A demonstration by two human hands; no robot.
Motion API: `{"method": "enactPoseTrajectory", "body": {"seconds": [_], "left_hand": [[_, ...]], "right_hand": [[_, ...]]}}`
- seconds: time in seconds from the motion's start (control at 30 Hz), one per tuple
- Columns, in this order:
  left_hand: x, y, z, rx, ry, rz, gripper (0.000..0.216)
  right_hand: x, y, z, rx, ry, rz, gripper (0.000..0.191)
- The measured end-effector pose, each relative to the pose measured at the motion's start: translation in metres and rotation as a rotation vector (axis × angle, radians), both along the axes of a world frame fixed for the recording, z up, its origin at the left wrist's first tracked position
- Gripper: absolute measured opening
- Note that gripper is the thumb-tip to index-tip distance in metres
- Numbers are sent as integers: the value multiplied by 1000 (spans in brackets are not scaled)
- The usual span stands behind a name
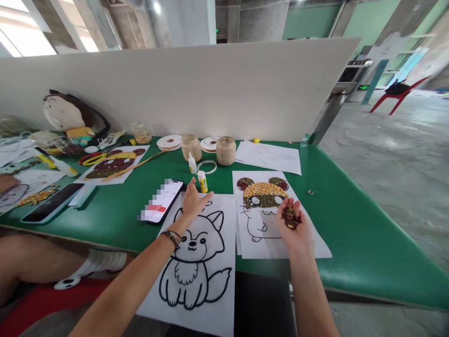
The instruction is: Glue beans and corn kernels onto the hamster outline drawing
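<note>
My right hand is cupped palm up, holding a small heap of mixed dried beans, dark red and green. Under it lies a paper with a hamster drawing, its ears and head partly covered in yellow corn kernels and red and green beans. My left hand is stretched out, fingers spread and holding nothing, over the top of a fox line drawing. Just beyond its fingers stands a yellow-and-white glue bottle; whether they touch I cannot tell. A phone lies left of that hand.
Two jars stand at the back beside ribbon spools, a white ring and another glue bottle. Left are a bean-covered picture, scissors and a second phone. Another person's leg shows at lower left.
</note>
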State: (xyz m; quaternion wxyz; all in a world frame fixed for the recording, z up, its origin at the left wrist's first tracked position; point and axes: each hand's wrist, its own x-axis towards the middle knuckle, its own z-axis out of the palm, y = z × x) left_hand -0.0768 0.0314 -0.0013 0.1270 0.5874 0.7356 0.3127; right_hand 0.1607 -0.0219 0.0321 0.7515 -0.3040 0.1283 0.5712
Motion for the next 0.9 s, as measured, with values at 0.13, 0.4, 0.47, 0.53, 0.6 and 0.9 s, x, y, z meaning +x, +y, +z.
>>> {"method": "enactPoseTrajectory", "body": {"seconds": [0.13,0.4,0.47,0.53,0.6,0.9], "left_hand": [[1,14,-3,2,-5,43,32],[2,39,-4,10,21,55,29],[3,47,-3,15,22,59,29],[3,54,-3,20,21,63,29],[4,62,-3,29,16,65,29],[11,98,-10,107,-26,84,30]], "right_hand": [[-1,-1,4,-19,19,-3,43],[-5,-1,12,-72,57,-18,46],[-5,0,13,-77,62,-22,46],[-5,0,12,-80,63,-28,46],[-4,1,11,-83,59,-33,46],[-5,5,9,-97,11,-19,46]]}}
